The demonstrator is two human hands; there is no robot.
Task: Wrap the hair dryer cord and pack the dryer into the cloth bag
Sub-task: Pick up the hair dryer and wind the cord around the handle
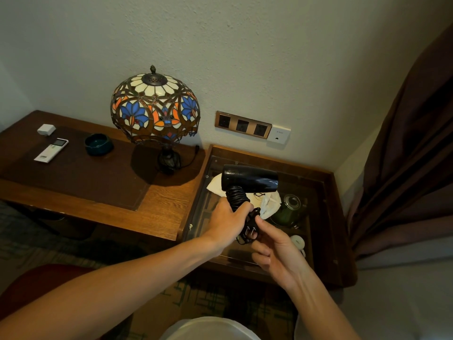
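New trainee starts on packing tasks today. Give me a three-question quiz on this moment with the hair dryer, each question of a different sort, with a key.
1. True or false: the cord is already wound round the handle of the hair dryer.
2. Which hand grips the dryer's wrapped handle?
A. left hand
B. right hand
C. neither
3. Fill in: the cloth bag lies on the glass-topped side table, behind the dryer and next to a green glass ____.

Key: 1 true; 2 A; 3 teapot. The right hand's fingers pinch the loose cord end by the plug.
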